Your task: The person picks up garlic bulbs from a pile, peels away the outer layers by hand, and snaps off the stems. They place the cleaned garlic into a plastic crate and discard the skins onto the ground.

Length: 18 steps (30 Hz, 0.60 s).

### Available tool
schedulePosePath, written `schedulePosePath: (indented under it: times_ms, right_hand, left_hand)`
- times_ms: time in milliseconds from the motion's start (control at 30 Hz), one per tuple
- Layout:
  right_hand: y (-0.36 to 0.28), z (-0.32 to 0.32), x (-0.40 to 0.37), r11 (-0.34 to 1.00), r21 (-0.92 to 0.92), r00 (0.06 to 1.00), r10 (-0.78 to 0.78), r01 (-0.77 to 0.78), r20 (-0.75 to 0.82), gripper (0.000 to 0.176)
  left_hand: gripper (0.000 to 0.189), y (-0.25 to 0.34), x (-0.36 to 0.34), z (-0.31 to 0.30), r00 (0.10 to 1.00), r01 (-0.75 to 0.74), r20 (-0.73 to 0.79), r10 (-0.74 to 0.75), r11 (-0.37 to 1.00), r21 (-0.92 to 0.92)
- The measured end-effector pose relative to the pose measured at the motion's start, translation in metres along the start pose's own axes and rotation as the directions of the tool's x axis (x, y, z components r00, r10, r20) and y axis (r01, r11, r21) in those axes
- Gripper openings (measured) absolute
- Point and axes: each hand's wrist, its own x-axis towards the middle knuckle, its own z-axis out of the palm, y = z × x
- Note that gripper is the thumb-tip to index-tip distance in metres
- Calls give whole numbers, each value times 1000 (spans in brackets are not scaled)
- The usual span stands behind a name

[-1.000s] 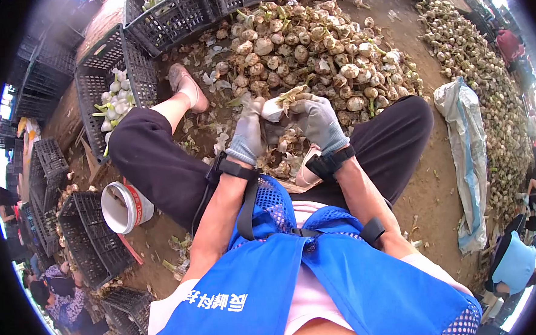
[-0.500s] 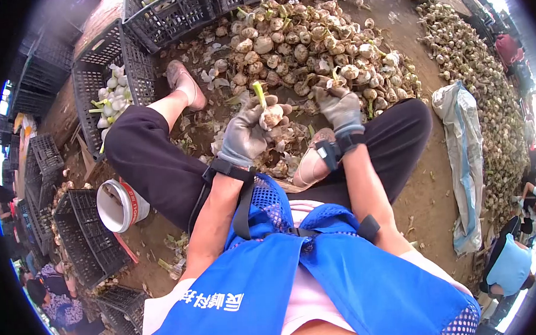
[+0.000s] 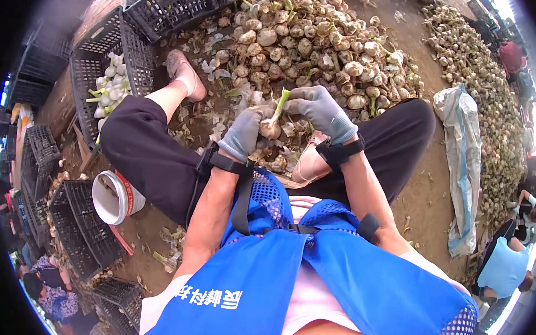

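My gloved left hand (image 3: 246,131) is closed around a garlic bulb (image 3: 270,130), which has brown, dirty skin and a short green stem pointing up and to the right. From the other side, my gloved right hand (image 3: 321,109) has its fingertips curled against that stem; its thumb is partly hidden. Just beyond both hands lies a large pile of unpeeled garlic bulbs (image 3: 310,41). Loose papery skins cover the ground below the hands, between my feet.
A black crate (image 3: 138,62) at the left holds cleaned white garlic (image 3: 113,87). A white bucket (image 3: 113,197) and another black crate (image 3: 86,228) stand left of my knee. At right lie a pale sack (image 3: 462,163) and a long garlic heap (image 3: 489,113). Other people sit at both edges.
My right hand has moved left from the pile's edge to the stem of the bulb. The left hand has turned a little, tilting the bulb's stem to the right.
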Motion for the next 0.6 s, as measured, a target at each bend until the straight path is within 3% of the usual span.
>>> schedulePosePath:
  times_ms: [33, 100, 167, 233, 267, 300, 333, 367, 400, 433, 500, 533, 600]
  right_hand:
    - [5, -1, 1, 999, 21, 999, 28, -27, -27, 21]
    - [15, -4, 3, 999, 49, 999, 20, -19, -33, 19]
    - [25, -7, 7, 940, 341, 999, 8, 8, -46, 18]
    - [30, -8, 8, 961, 268, 997, -44, 61, -68, 17]
    - [33, -10, 8, 933, -153, 939, -338, 325, -68, 16]
    - [37, -12, 9, 672, -531, 812, -581, 516, 54, 16]
    - [47, -14, 16, 598, -587, 768, -637, 545, 64, 16]
    - [42, -9, 15, 598, -588, 768, -637, 545, 63, 16]
    - [38, -2, 13, 903, -218, 889, -412, 370, -200, 17]
    - [34, 6, 11, 958, 241, 943, -73, 157, -323, 17]
    - [27, 14, 11, 953, 276, 919, -7, 125, -394, 18]
    - [28, 13, 12, 981, 140, 910, -68, 136, -409, 18]
    - [20, 9, 8, 987, -117, 903, -145, 106, -405, 19]
  left_hand:
    - [23, 0, 0, 2, 996, 45, -79, -43, 999, 23]
    - [23, 1, 0, 6, 995, 40, -96, -40, 999, 1]
    - [25, 9, -2, 10, 984, 115, -100, -146, 956, -270]
    - [28, -6, 12, 0, 980, 125, -114, -164, 949, -290]
    - [27, -9, 13, -6, 996, 86, 28, -81, 933, -349]
    - [28, -12, 15, -10, 986, 57, 164, 12, 909, -412]
    - [28, -18, 18, -9, 986, 58, 165, 12, 910, -411]
    - [29, -16, 14, -1, 995, 22, 94, 20, 903, -429]
    - [30, -15, 12, 3, 999, -16, 21, 28, 896, -444]
    - [30, -15, 12, 3, 999, -17, 20, 29, 897, -442]
    - [23, -15, 14, 1, 984, -10, 153, 96, 874, -485]
    - [23, -15, 15, 1, 983, -11, 154, 97, 875, -484]
    - [17, -15, 19, 0, 969, -224, 48, 242, 943, -245]
